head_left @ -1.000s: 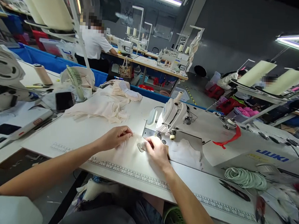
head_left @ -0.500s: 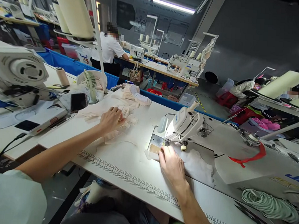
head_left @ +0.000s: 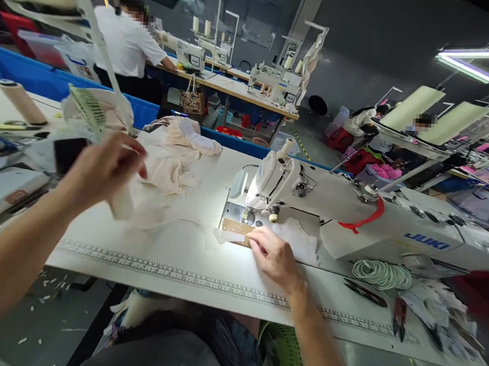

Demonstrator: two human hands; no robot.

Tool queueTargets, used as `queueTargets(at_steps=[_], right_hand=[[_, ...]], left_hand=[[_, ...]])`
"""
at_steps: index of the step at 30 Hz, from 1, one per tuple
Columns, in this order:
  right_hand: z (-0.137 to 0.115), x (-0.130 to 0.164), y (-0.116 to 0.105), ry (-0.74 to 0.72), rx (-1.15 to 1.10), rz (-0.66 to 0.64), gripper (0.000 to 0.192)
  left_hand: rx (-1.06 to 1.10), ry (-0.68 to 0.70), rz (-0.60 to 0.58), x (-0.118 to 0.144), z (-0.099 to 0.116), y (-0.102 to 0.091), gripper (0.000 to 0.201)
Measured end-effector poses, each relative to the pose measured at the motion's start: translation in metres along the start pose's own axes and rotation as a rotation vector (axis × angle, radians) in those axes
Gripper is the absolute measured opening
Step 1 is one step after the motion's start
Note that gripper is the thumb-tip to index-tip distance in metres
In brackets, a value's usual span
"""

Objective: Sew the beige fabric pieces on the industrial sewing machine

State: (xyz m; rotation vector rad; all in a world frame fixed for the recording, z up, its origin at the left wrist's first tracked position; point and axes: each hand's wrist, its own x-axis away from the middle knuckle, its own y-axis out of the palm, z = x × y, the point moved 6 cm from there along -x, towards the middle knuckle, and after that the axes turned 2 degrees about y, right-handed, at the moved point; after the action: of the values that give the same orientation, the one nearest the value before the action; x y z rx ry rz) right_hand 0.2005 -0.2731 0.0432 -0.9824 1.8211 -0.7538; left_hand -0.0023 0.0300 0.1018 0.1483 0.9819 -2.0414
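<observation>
My left hand (head_left: 110, 161) is raised over the left side of the table, smeared by motion. Its fingers look closed on a pale piece of fabric (head_left: 121, 202) that hangs below them. A pile of cream fabric pieces (head_left: 168, 170) lies just beyond. My right hand (head_left: 275, 255) rests at the front of the white sewing machine (head_left: 265, 176), fingertips pressed together beside a brown strip (head_left: 237, 227) below the needle area. What they pinch is hidden. Thin white fabric (head_left: 299, 239) lies on the machine bed behind that hand.
A ruler scale (head_left: 189, 278) runs along the table's front edge. Green cord (head_left: 382, 274) and thread snips (head_left: 365, 292) lie at right. A small green fan (head_left: 87, 107) and a phone (head_left: 68, 154) stand at left. A co-worker (head_left: 129, 43) sits ahead.
My left hand has lifted off the fabric pile and moved left toward me, with a pale piece below it. My right hand has shifted slightly right of the needle area. The view has turned right.
</observation>
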Motion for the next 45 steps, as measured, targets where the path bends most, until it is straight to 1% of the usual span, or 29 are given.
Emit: queueTargets(at_steps=[2, 4, 5, 6, 7, 8, 10, 12, 13, 15, 18, 20, 21, 22, 24, 27, 30, 34, 40, 45], right_hand=[[-0.010, 0.001, 0.002, -0.088, -0.009, -0.015, 0.023], [-0.016, 0.002, 0.006, -0.150, 0.030, -0.045, 0.023], [-0.016, 0.003, 0.009, -0.162, 0.070, -0.064, 0.025], [-0.016, 0.004, 0.013, -0.163, 0.119, -0.086, 0.027], [-0.016, 0.005, 0.016, -0.160, 0.173, -0.106, 0.029], [-0.015, 0.005, 0.020, -0.155, 0.229, -0.123, 0.031], [-0.015, 0.004, 0.026, -0.148, 0.327, -0.156, 0.034], [-0.015, 0.003, 0.031, -0.147, 0.392, -0.188, 0.035], [-0.015, 0.002, 0.033, -0.145, 0.411, -0.203, 0.036], [-0.014, 0.001, 0.035, -0.141, 0.437, -0.220, 0.036], [-0.014, 0.001, 0.035, -0.140, 0.460, -0.221, 0.038], [-0.014, 0.001, 0.035, -0.135, 0.472, -0.233, 0.036], [-0.013, 0.002, 0.036, -0.133, 0.478, -0.241, 0.034], [-0.013, 0.002, 0.036, -0.132, 0.485, -0.245, 0.033], [-0.013, 0.002, 0.036, -0.134, 0.490, -0.239, 0.033], [-0.012, 0.002, 0.036, -0.131, 0.475, -0.219, 0.037], [-0.010, 0.003, 0.036, -0.120, 0.454, -0.218, 0.037], [-0.008, 0.003, 0.032, -0.109, 0.416, -0.204, 0.037], [0.003, 0.001, 0.020, 0.027, 0.329, -0.155, 0.033], [0.004, 0.000, 0.023, 0.079, 0.341, -0.185, 0.031]], left_hand=[[0.011, 0.068, -0.315, 0.019, 0.015, 0.042, 0.031], [0.073, 0.059, -0.618, 0.036, 0.020, 0.088, 0.035], [0.098, 0.031, -0.721, 0.039, 0.019, 0.106, 0.037], [0.113, 0.004, -0.775, 0.038, 0.015, 0.119, 0.037], [0.124, -0.019, -0.783, 0.033, 0.010, 0.127, 0.037], [0.136, -0.035, -0.765, 0.025, 0.005, 0.131, 0.036], [0.162, -0.066, -0.714, 0.009, -0.002, 0.132, 0.035], [0.180, -0.108, -0.699, -0.001, 0.001, 0.131, 0.032], [0.190, -0.118, -0.712, -0.001, 0.007, 0.133, 0.030], [0.212, -0.086, -0.763, 0.004, 0.030, 0.142, 0.027], [0.235, 0.043, -0.811, 0.015, 0.069, 0.166, 0.028], [0.232, 0.121, -0.794, 0.018, 0.085, 0.184, 0.028], [0.226, 0.142, -0.796, 0.018, 0.088, 0.192, 0.026], [0.220, 0.145, -0.803, 0.017, 0.088, 0.200, 0.024], [0.204, 0.099, -0.834, 0.016, 0.081, 0.213, 0.019], [0.215, -0.001, -0.849, 0.014, 0.067, 0.222, 0.013], [0.219, -0.019, -0.836, 0.015, 0.062, 0.222, 0.009], [0.164, 0.025, -0.831, 0.014, 0.063, 0.223, 0.008], [0.175, -0.002, -0.885, 0.015, 0.061, 0.227, 0.011], [0.164, -0.005, -0.883, 0.016, 0.061, 0.226, 0.013]])
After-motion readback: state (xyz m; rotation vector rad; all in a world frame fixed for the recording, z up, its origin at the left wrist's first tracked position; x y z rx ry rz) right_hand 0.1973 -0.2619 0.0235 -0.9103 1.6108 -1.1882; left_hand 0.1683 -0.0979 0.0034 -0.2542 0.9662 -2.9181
